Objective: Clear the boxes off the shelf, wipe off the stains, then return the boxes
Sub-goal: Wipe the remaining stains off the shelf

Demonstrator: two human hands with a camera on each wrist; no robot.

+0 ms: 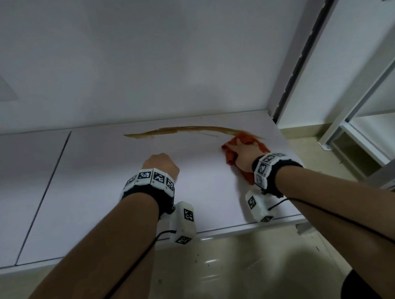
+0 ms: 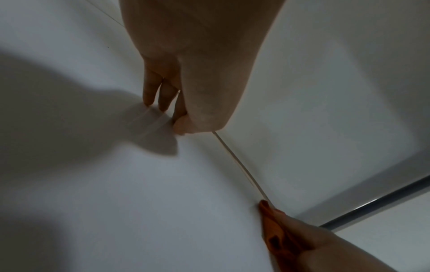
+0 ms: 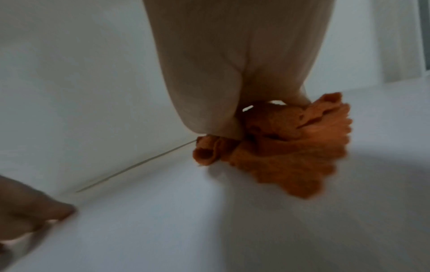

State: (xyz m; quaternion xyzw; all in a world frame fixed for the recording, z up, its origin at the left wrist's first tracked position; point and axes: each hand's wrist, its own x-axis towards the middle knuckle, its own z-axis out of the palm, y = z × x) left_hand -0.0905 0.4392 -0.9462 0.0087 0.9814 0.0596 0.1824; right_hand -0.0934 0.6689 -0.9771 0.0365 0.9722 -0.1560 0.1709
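Note:
A long brown stain [image 1: 190, 129] arcs across the back of the white shelf [image 1: 102, 190]; in the wrist views the stain shows as a thin line [image 2: 239, 165] [image 3: 139, 165]. My right hand [image 1: 245, 150] [image 3: 232, 73] grips a bunched orange cloth [image 1: 230, 157] [image 3: 291, 147] and presses it on the shelf at the stain's right end. My left hand [image 1: 161, 165] [image 2: 167, 110] holds nothing and props its fingertips on the shelf, left of the cloth [image 2: 274, 237] and just in front of the stain. No boxes are in view.
A white wall [image 1: 140, 60] backs the shelf. A grey upright post [image 1: 301, 50] stands at the shelf's right back corner, and another white rack [image 1: 364, 127] stands further right. A seam [image 1: 44, 195] splits the shelf boards at the left. A tiled floor [image 1: 222, 275] lies below the front edge.

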